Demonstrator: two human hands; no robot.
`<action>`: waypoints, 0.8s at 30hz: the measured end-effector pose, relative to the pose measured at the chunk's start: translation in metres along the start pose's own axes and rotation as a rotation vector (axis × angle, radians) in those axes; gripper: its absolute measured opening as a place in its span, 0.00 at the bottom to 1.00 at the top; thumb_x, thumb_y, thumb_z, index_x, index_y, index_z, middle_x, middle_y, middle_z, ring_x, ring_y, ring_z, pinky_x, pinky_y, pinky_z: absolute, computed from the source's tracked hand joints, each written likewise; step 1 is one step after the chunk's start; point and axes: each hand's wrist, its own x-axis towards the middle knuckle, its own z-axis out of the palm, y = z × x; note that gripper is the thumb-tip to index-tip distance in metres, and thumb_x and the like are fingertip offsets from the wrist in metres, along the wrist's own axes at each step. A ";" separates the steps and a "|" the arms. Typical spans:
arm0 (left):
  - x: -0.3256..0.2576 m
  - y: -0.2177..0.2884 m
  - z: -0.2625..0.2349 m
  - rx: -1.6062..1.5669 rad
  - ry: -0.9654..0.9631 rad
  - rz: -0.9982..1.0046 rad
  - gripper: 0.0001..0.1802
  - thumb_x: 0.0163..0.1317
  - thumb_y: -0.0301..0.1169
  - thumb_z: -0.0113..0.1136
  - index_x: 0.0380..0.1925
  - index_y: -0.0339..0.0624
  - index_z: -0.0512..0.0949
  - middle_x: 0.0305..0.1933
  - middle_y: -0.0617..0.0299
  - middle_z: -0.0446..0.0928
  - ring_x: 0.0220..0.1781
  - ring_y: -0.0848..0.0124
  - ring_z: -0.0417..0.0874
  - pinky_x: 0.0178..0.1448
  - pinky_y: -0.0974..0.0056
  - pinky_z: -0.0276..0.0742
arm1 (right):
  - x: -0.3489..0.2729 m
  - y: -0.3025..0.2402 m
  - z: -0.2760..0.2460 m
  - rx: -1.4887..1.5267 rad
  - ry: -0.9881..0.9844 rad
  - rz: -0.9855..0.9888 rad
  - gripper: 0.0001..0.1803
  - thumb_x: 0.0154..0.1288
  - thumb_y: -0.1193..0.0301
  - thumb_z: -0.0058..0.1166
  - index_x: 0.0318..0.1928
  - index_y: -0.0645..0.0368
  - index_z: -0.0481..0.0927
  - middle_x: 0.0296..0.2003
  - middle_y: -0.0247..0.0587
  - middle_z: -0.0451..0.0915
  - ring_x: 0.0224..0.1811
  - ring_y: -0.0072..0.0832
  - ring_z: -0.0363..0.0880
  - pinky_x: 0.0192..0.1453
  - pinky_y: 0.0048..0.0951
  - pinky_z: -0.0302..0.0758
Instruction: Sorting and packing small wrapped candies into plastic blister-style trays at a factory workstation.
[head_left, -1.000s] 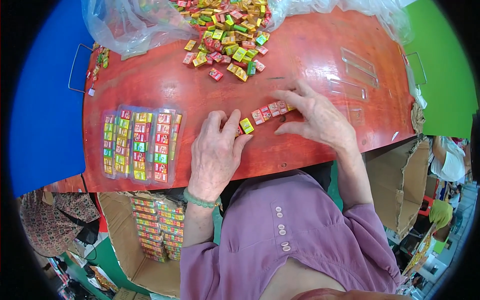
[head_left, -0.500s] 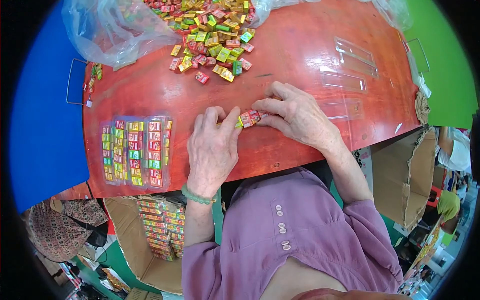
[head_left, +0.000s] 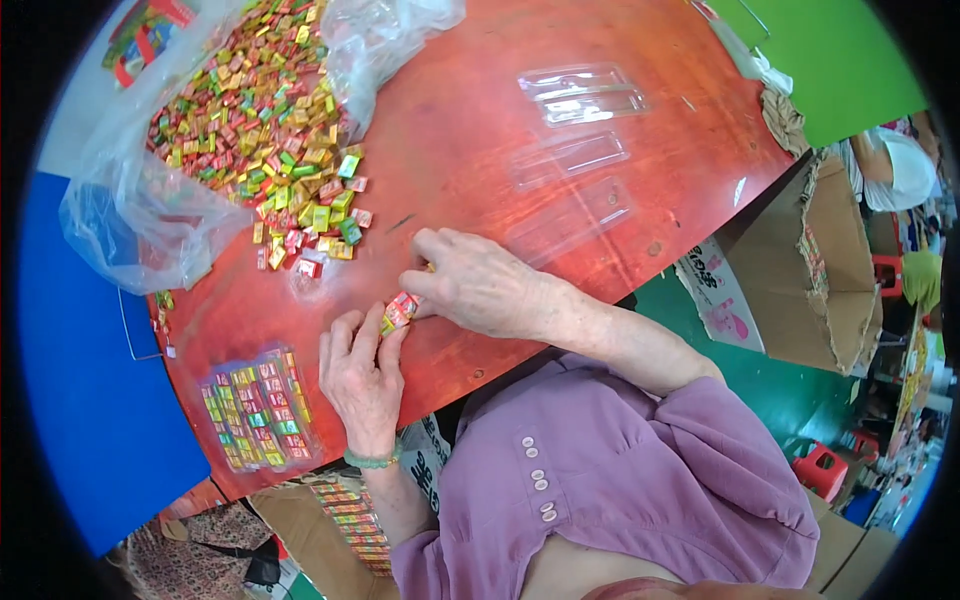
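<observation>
A short row of small red and yellow boxes (head_left: 399,313) sits end to end between my hands, just above the red table. My left hand (head_left: 362,378) pinches the near end, thumb and fingers closed about it. At the far end my right hand (head_left: 478,287) is closed, fingers curled, and its palm side is hidden. A bit of yellow shows beneath its fingertips. Beyond my hands spreads a large heap of similar small boxes (head_left: 262,130), red, yellow, gold and green. Left of my left hand lie several clear trays filled with such boxes (head_left: 255,410).
Thin clear plastic trays (head_left: 570,160) lie on the red table (head_left: 450,150) at the right. A clear plastic bag (head_left: 150,220) surrounds the heap. Below the table edge stand an open carton of packed trays (head_left: 350,525) and, at right, another cardboard box (head_left: 800,260).
The view has turned, so the heap and filled trays appear further left and lower. Both hands still hold the row, now more steeply angled, with my right fingers curled tighter.
</observation>
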 end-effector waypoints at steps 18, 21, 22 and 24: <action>0.057 0.123 0.057 -0.107 0.131 0.234 0.17 0.59 0.33 0.74 0.47 0.42 0.86 0.42 0.58 0.80 0.41 0.57 0.80 0.43 0.54 0.78 | -0.072 0.057 -0.138 -0.133 -0.007 0.126 0.17 0.63 0.66 0.69 0.49 0.58 0.83 0.44 0.45 0.77 0.46 0.43 0.82 0.48 0.42 0.81; 0.059 0.131 0.068 -0.070 0.068 0.218 0.17 0.59 0.35 0.74 0.48 0.44 0.86 0.41 0.58 0.79 0.41 0.58 0.80 0.41 0.55 0.78 | -0.081 0.067 -0.139 -0.104 -0.048 0.201 0.18 0.63 0.66 0.69 0.51 0.58 0.84 0.45 0.45 0.77 0.47 0.42 0.82 0.49 0.41 0.81; 0.058 0.132 0.071 -0.068 0.066 0.213 0.17 0.59 0.35 0.74 0.48 0.44 0.86 0.41 0.58 0.79 0.41 0.58 0.80 0.41 0.55 0.78 | -0.083 0.069 -0.138 -0.100 -0.051 0.200 0.18 0.63 0.66 0.69 0.51 0.58 0.84 0.45 0.45 0.77 0.47 0.42 0.82 0.49 0.41 0.81; 0.056 0.132 0.075 -0.054 0.073 0.221 0.18 0.60 0.36 0.74 0.49 0.45 0.86 0.41 0.59 0.78 0.40 0.60 0.80 0.39 0.56 0.79 | -0.087 0.072 -0.134 -0.121 -0.051 0.191 0.19 0.63 0.65 0.69 0.52 0.57 0.85 0.45 0.44 0.78 0.47 0.41 0.82 0.49 0.40 0.81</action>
